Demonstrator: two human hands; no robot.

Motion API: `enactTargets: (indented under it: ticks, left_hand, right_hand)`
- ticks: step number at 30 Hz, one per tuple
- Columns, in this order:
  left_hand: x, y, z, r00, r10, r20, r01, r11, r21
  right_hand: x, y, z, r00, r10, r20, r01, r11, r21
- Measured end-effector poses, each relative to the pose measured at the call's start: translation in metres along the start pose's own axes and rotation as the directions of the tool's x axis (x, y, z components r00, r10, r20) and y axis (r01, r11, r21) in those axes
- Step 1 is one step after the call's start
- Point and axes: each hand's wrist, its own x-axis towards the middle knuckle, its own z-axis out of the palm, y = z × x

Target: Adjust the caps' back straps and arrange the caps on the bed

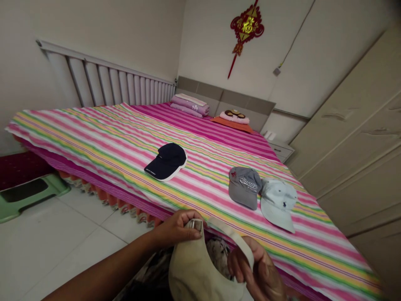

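A beige baseball cap [191,269] is held low at the bed's near edge, its back opening facing up. My left hand [181,228] pinches the cap beside a metal strap buckle [196,225]. With curled fingers, my right hand [260,267] grips the cap's loose back strap [233,236], which arcs away from the buckle. On the striped sheet beyond lie three more caps: a navy one [169,159] to the left, a grey one with lettering [245,186] and a pale blue one [278,202] side by side at the right.
The bed's striped sheet [103,146] fills the middle. Folded purple bedding [189,104] and an orange pillow [232,122] lie by the headboard [206,94]. A green stool [34,194] stands on the left floor; a wardrobe [357,125] is at right, a nightstand [280,148] behind.
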Motion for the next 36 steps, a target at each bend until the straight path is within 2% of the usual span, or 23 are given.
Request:
enactTargets:
  ticks: [3,5,8,10,14,17,19,24,26,30,33,34,36]
  left_hand:
    - [0.002,0.004,0.003,0.996,0.082,-0.037,-0.075,0.985,0.154]
    - [0.002,0.009,0.003,0.984,0.176,-0.04,-0.153,0.931,0.332]
    - [0.003,0.018,0.0,0.947,0.321,0.017,-0.268,0.761,0.591]
    - [0.003,0.023,-0.002,0.913,0.4,0.077,-0.335,0.631,0.7]
    - [0.003,0.031,-0.002,0.832,0.514,0.208,-0.455,0.418,0.786]
    - [0.002,0.029,0.0,0.818,0.522,0.242,-0.464,0.351,0.813]
    - [0.002,0.025,0.001,0.799,0.553,0.236,-0.477,0.345,0.808]
    - [0.006,0.021,0.004,0.639,0.744,0.196,-0.614,0.339,0.713]
    - [0.008,0.022,0.005,0.614,0.774,0.151,-0.621,0.357,0.698]
    - [0.007,0.024,0.005,0.622,0.777,0.094,-0.622,0.418,0.662]
    - [0.007,0.026,0.003,0.645,0.761,0.062,-0.652,0.507,0.564]
    - [0.007,0.026,0.003,0.665,0.746,0.038,-0.655,0.558,0.51]
    - [0.009,0.027,0.003,0.737,0.676,-0.023,-0.625,0.693,0.36]
  right_hand:
    - [-0.001,-0.005,0.004,0.999,-0.048,-0.013,0.048,0.997,0.064]
    - [-0.001,-0.007,0.007,0.998,-0.066,-0.012,0.067,0.991,0.113]
    - [0.001,-0.009,0.015,0.998,-0.068,0.013,0.065,0.985,0.159]
    - [0.002,-0.009,0.019,0.998,-0.069,0.009,0.066,0.981,0.184]
    - [0.003,-0.002,0.022,0.997,-0.076,-0.012,0.077,0.97,0.229]
    - [0.002,0.007,0.018,0.997,-0.05,-0.054,0.063,0.96,0.274]
    - [0.001,0.012,0.013,0.997,-0.017,-0.074,0.038,0.955,0.293]
    - [-0.001,0.012,0.005,1.0,-0.001,-0.012,0.004,0.967,0.256]
    - [0.0,0.008,0.005,1.0,-0.001,-0.004,0.002,0.971,0.24]
    - [-0.001,-0.001,0.011,1.0,0.001,0.001,-0.001,0.976,0.217]
    - [-0.003,-0.007,0.017,1.0,0.0,-0.03,0.007,0.975,0.223]
    - [-0.004,-0.009,0.019,0.999,-0.002,-0.055,0.014,0.975,0.222]
    - [-0.005,-0.014,0.022,0.992,0.0,-0.127,0.026,0.979,0.203]
